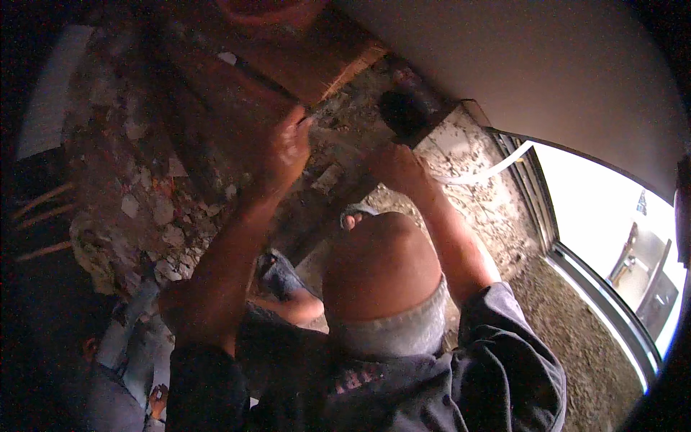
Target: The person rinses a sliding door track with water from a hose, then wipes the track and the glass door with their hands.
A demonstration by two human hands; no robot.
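My left hand (pixel 288 147) is closed, raised beside the corner of a brown wooden board (pixel 327 68). Something thin and dark may be pinched at its fingertips, but shadow hides what it is. To the right of it, my right hand (pixel 396 165) is curled closed in front of the rough wall, its fingers in deep shadow. A curved white strip (pixel 489 171) reaches from the window side to just behind my right wrist; whether the hand touches it I cannot tell. Below both hands is my bent bare knee (pixel 381 259) in grey shorts (pixel 392 327).
Broken rubble (pixel 169 223) covers the ground at left. A bright window frame (pixel 597 288) stands at right beside mortar-splashed wall (pixel 468 144). A large smooth panel (pixel 533 72) slants across the upper right. At lower left, another person's hand (pixel 158 398) shows.
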